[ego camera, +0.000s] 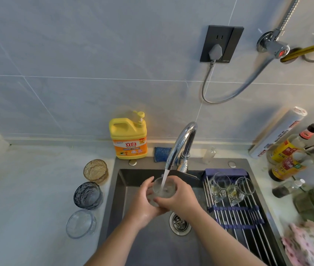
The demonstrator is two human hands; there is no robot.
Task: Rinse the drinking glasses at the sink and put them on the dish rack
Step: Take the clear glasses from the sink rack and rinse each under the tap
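Water (164, 179) is pouring from the tap (181, 143) straight into the glass (163, 190) that both grips are holding over the sink (152, 246). The left grip (144, 202) is curling round the glass's left side, with its thumb lying up near the rim. The right grip (179, 198) is wrapping the right side and front, with its fingers bending in under the base. The glass is sitting mouth up between the two grips, directly under the spout and just behind the drain (180, 222).

To the right of the right grip, the rack (238, 217) is spanning the sink and carrying two clear glasses (218, 187), which are lying side by side at its far end; whether they are resting mouth down I cannot tell. These are looking finished. To the left of the left grip, three more are waiting upright in a row on the worktop (37, 189): an amber glass (95, 170) farthest away, a blue glass (88, 194) in the middle, and a clear bowl (80, 223) nearest the person. They are standing well apart from the water and are seeming untouched.

So the job is appearing a little under halfway: two racked, one rinsing in the grips, three remaining. The glass in hand is needing emptying and carrying rightward to the rack's open bars.
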